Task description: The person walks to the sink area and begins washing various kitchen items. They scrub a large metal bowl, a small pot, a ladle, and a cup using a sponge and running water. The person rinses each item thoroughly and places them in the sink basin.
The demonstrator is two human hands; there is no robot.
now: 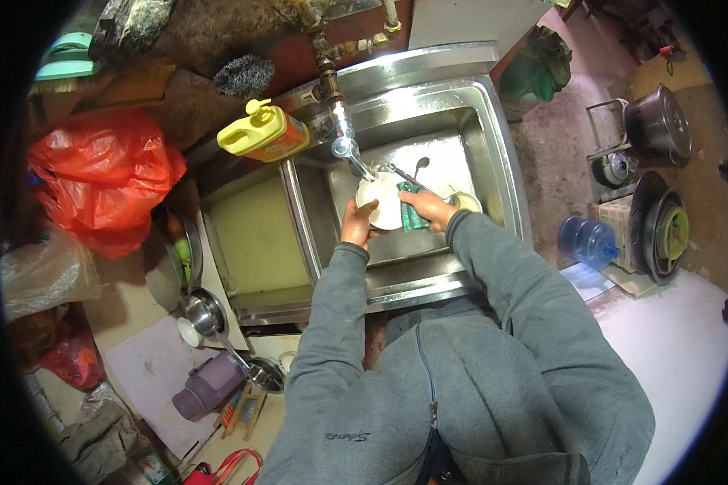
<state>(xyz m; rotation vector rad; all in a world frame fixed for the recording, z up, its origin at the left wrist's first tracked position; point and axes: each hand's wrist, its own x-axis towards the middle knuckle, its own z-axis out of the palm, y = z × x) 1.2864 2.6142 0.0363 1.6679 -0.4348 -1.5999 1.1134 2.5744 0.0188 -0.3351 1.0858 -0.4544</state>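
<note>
Over the right basin of a stainless steel sink (509, 176), my left hand (358, 223) grips a white bowl or dish (380, 203) by its left edge. A green scouring cloth or pad (412, 213) is in my right hand (429, 208), against the dish's right side. The metal faucet (344, 145) ends just above the dish, and its spout partly overlaps the rim. A spoon (423, 162) lies on the basin floor. Another pale bowl (466, 201) is beside my right wrist, partly hidden by it. Cloudy yellowish liquid (258, 236) fills the left basin.
A yellow pump bottle (261, 133) stands behind the left basin, near a dark scrubber (244, 76). A red plastic bag (106, 176), a metal ladle (204, 312) and a purple thermos (209, 385) are at the left. Pots (658, 124) and a blue water jug (588, 242) are at the right.
</note>
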